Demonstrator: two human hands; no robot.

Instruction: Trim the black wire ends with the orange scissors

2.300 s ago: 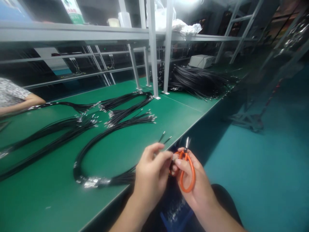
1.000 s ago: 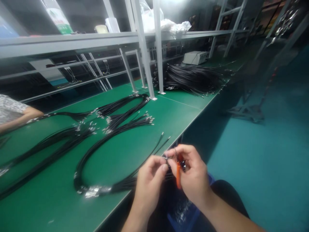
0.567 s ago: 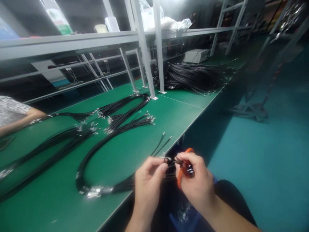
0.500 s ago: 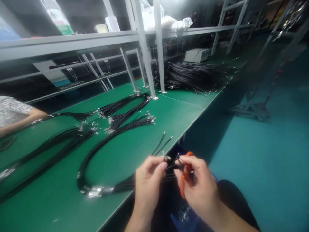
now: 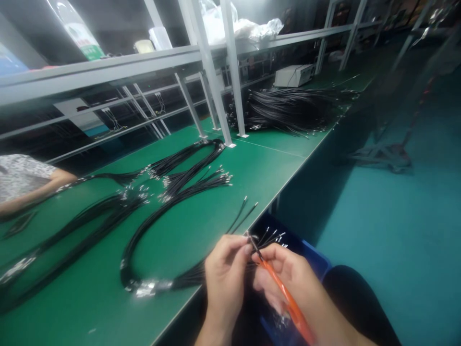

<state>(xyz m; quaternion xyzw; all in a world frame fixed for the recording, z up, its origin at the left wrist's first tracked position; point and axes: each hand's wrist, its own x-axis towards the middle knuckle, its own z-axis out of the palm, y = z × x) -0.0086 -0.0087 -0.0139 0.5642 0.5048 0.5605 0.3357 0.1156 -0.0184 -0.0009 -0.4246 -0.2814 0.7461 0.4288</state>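
Observation:
My left hand pinches the end of a thin black cable at the bench's front edge, thumb against forefinger. In my right hand is a pair of orange-handled scissors, seen nearly edge-on. Their dark tips reach up to the pinched end beside my left fingertips; whether the blades touch it I cannot tell. A bundle of black cables, taped with shiny wrap, runs behind my left hand. Loose cable ends with pale tips stick out beyond my right hand. Two single cables lie over the edge.
Looped cable bundles spread over the green bench, with a large black pile further back. Metal posts carry a shelf. Below the edge sits a blue bin. A person's arm rests at the left.
My right hand has turned the scissors, bringing their tips across to my left fingertips. My left hand keeps its pinch. Pale-tipped cable ends and more of the blue bin now show.

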